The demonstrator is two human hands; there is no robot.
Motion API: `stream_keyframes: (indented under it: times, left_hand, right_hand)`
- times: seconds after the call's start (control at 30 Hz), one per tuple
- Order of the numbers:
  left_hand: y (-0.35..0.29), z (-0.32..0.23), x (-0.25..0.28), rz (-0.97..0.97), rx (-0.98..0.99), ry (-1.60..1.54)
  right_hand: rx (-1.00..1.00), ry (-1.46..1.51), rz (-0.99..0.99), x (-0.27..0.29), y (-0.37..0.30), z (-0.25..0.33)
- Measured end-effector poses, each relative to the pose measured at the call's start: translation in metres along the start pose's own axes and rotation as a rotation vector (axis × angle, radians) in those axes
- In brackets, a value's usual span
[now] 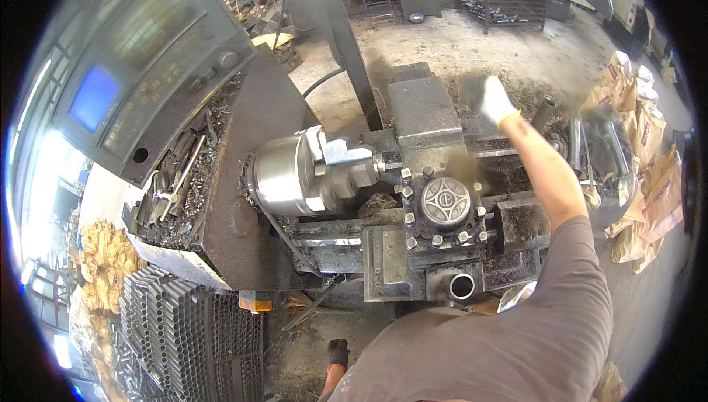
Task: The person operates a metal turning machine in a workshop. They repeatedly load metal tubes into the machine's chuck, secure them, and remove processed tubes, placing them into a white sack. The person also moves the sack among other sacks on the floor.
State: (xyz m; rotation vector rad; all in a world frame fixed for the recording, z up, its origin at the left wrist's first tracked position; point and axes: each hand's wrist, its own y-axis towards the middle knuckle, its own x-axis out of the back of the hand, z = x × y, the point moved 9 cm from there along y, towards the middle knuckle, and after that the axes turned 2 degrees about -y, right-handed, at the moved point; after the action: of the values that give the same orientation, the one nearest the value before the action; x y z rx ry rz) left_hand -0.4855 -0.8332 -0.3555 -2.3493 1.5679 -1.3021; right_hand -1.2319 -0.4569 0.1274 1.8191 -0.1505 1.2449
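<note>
My right arm reaches across a lathe. My right hand (497,101), in a white glove with a yellow cuff, is closed behind the tool post (445,203). A dark, blurred patch lies beside its fingers; what it holds I cannot make out. Low down on the left, my left hand (338,352) wears a dark glove, its fingers curled, away from the machine. Whether anything is inside them is hidden. The lathe chuck (284,175) carries bright steel jaws. On the carriage's front side stands a short steel tube (461,286) with its open end up.
A control panel (96,98) with a lit blue screen is at the left, above a chip-filled tray (177,195) holding tools. Stacked steel tubes (166,328) stand below it. Paper sacks (656,188) are at the right. A wire-mesh bin (501,2) stands at the back.
</note>
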Motion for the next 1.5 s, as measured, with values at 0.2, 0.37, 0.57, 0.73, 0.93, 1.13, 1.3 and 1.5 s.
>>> stream_keyframes:
  times: [0.2,0.37,0.57,0.73,0.93,1.13,1.3,1.5]
  left_hand:
    - [0.027,-0.01,-0.015,0.085,-0.279,0.554]
    - [0.026,-0.069,0.015,-0.143,-0.138,0.01]
    - [0.012,-0.322,0.109,-0.385,-0.35,0.139]
    - [0.032,-0.585,0.151,-0.559,-1.243,0.429]
    - [0.105,-0.696,0.125,-0.566,-1.257,0.904]
    - [0.115,-0.697,0.125,-0.631,-1.281,0.745]
    - [0.126,-0.69,0.118,-0.521,-1.321,0.684]
    - [0.146,-0.688,0.108,-0.53,-1.295,0.704]
  right_hand:
    - [-0.549,0.22,-0.298,0.104,0.082,-0.103]
    - [-0.73,-0.125,0.673,-0.078,-0.03,-0.148]
    - [0.406,0.535,0.564,-0.092,0.016,0.09]
    - [0.26,0.523,1.055,-0.1,0.021,0.225]
    - [0.656,0.229,0.79,-0.142,0.008,0.238]
    - [-0.092,1.328,1.629,-0.151,-0.031,0.179]
    - [0.128,0.495,1.694,-0.148,-0.028,0.144]
    - [0.36,0.35,1.203,-0.089,-0.038,0.142]
